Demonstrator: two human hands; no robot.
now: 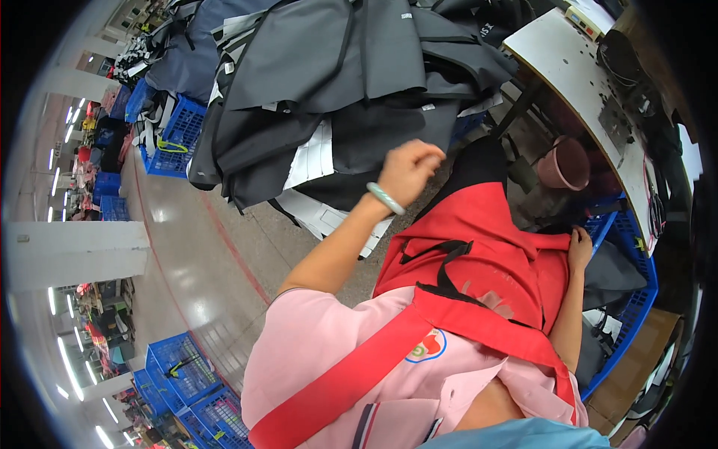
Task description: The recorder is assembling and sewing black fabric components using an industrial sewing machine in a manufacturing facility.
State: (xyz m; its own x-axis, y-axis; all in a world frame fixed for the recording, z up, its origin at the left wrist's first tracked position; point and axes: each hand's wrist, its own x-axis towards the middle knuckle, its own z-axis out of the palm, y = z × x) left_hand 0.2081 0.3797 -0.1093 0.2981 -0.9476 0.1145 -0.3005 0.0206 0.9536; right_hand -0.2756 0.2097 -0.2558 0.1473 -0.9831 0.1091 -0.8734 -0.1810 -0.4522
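Note:
My left hand (410, 173), with a pale green bangle (385, 198) at its wrist, is raised in front of a pile of dark grey fabric pieces (299, 60). Its fingers are curled in, and nothing shows in them. Over my lap lies a red apron (471, 247) with black straps. My right hand (580, 251) is low on the right, closed at the apron's stretched-out edge, beside a blue crate (643, 299). Its fingertips are partly hidden. White striped sheets (313, 157) stick out among the grey pieces.
A worn white worktable (568, 56) stands on the right, with a pink bucket (565, 165) below it. More blue crates (179, 138) stand left of the pile and at the lower left (183, 367). A white pillar (75, 254) rises beyond the tiled floor (179, 247). A cardboard box (636, 359) is at the lower right.

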